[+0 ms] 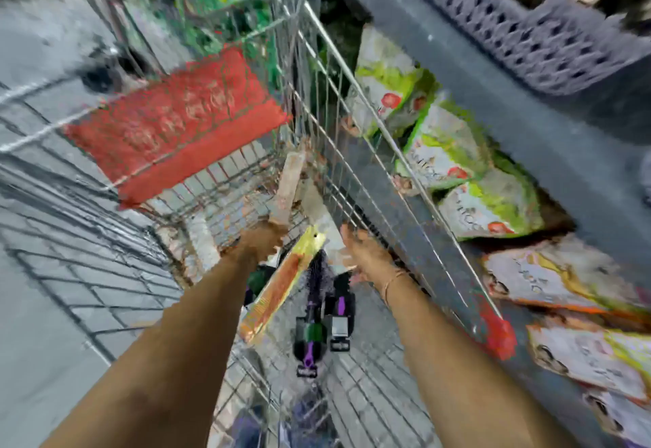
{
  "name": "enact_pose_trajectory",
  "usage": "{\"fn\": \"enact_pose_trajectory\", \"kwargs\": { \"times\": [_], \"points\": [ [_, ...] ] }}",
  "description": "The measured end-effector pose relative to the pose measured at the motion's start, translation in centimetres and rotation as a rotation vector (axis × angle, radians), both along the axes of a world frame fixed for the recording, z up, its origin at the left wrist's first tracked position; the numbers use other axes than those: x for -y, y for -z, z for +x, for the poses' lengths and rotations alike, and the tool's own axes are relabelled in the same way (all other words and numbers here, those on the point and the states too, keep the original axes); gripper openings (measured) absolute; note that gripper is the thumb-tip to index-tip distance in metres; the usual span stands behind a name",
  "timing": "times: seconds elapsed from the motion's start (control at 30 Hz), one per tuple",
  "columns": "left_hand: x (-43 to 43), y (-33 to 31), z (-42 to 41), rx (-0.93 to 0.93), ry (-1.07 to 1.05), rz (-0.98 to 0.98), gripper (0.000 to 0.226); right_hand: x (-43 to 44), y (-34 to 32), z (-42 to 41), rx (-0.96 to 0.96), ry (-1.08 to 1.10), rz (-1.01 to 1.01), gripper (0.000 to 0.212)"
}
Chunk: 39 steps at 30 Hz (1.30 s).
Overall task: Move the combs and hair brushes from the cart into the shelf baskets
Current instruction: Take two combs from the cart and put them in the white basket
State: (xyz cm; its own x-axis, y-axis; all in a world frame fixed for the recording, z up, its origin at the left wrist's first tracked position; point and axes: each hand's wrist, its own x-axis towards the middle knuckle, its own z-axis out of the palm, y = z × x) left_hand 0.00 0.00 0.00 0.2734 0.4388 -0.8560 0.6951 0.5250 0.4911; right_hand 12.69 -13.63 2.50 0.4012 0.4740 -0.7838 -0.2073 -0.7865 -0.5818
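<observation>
Heavy motion blur throughout. Wire cart [327, 151] seen from above, its right wall running just beside a dark shelf [549, 151]; narrow gap only between cart wall and shelf edge. Red fold-down flap [176, 120] across the far part of the cart, covering much of the opening there; open room left in the near part, between the 2 forearms. Grey perforated basket [521, 28] on the shelf, upper right, well above the cart rim. Green-and-white packets [454, 151] on the lower shelf level, close against the cart's right wall. Left hand [262, 241] reaching down inside the cart, closed round the lower end of a pale, elongated packaged item [287, 187] standing roughly upright; kind of item not legible. Right hand [366, 254] near the right cart wall, fingers [348, 234] spread wide, holding nothing. Between the hands, yellow-orange carded pack [281, 289] lying diagonally, contents unreadable. Just beside it on the cart floor, black-and-purple hair brushes [322, 306], handles toward the camera, bristles dark, 1 partly under the yellow pack.
</observation>
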Motion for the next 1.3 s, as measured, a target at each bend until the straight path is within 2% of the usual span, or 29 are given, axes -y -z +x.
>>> {"fn": "enact_pose_trajectory", "kwargs": {
  "times": [0.03, 0.1, 0.17, 0.2, 0.27, 0.33, 0.4, 0.47, 0.53, 0.57, 0.6, 0.67, 0.7, 0.8, 0.87, 0.9, 1.0, 1.07, 1.2, 1.23, 1.3],
  "points": [
    [0.3, 1.6, -0.2, -0.062, 0.066, 0.027, 0.029, 0.0, 1.4, 0.2, 0.133, -0.017, 0.041, 0.027],
    [1.4, 3.3, -0.6, -0.232, 0.389, 0.199, 0.034, 0.0, 4.1, 0.9, 0.38, -0.132, 0.029, 0.019],
    [3.3, 3.8, -1.3, -0.336, 0.606, 0.289, 0.049, -0.1, 6.2, 1.2, 0.554, -0.409, -0.092, 0.027],
    [4.1, 4.5, -1.5, -0.342, 0.614, 0.312, 0.053, -0.5, 6.9, 1.2, 0.629, -0.567, -0.137, 0.039],
    [5.3, 5.1, -1.7, -0.329, 0.57, 0.387, 0.044, -1.1, 7.7, 0.8, 0.748, -0.788, -0.197, 0.061],
    [5.9, 6.0, -1.8, -0.334, 0.576, 0.452, 0.034, -1.4, 8.2, -0.1, 0.808, -0.871, -0.245, 0.063],
    [6.0, 6.6, -1.9, -0.347, 0.579, 0.444, 0.042, -1.3, 8.3, -1.1, 0.837, -0.845, -0.264, 0.052],
    [5.5, 6.7, -2.2, -0.308, 0.507, 0.353, 0.045, -0.9, 7.6, -1.5, 0.85, -0.769, -0.239, 0.042],
    [4.6, 6.6, -2.4, -0.242, 0.367, 0.242, 0.039, -0.1, 6.6, -1.5, 0.86, -0.606, -0.23, 0.034],
    [4.0, 6.4, -2.6, -0.201, 0.313, 0.188, 0.028, 0.4, 5.8, -1.4, 0.834, -0.488, -0.262, 0.03],
    [3.5, 6.0, -2.9, -0.158, 0.26, 0.146, 0.015, 1.2, 5.4, -1.3, 0.767, -0.36, -0.308, 0.027],
    [2.6, 5.7, -3.0, -0.096, 0.156, 0.109, 0.016, 2.7, 5.0, -1.2, 0.577, -0.135, -0.365, 0.024],
    [2.4, 5.5, -2.8, -0.089, 0.121, 0.109, 0.016, 3.4, 5.1, -1.4, 0.48, -0.111, -0.392, 0.026],
    [2.3, 6.0, -2.5, -0.112, 0.044, 0.105, 0.036, 4.7, 5.6, -2.2, 0.274, -0.141, -0.423, 0.037],
    [2.6, 6.7, -2.4, -0.135, 0.048, 0.076, 0.025, 4.6, 5.9, -2.7, 0.216, -0.11, -0.393, 0.045],
    [2.7, 7.3, -2.6, -0.148, 0.061, 0.067, 0.019, 4.4, 6.1, -2.9, 0.217, -0.092, -0.377, 0.053],
    [3.4, 8.5, -2.9, -0.184, 0.038, 0.062, 0.023, 3.6, 7.2, -3.3, 0.332, -0.152, -0.403, 0.068],
    [3.9, 9.4, -3.2, -0.206, 0.04, 0.049, 0.028, 3.2, 7.7, -3.3, 0.391, -0.148, -0.406, 0.063],
    [4.4, 10.3, -3.5, -0.165, -0.085, 0.041, 0.051, 4.1, 8.0, -3.1, 0.342, 0.014, -0.322, 0.05],
    [4.3, 10.1, -3.4, -0.157, -0.097, 0.063, 0.047, 4.5, 7.7, -3.1, 0.342, 0.071, -0.268, 0.046],
    [4.2, 9.0, -3.1, -0.147, -0.095, 0.099, 0.019, 4.9, 7.0, -3.3, 0.327, 0.217, -0.175, 0.038]
  ]
}}
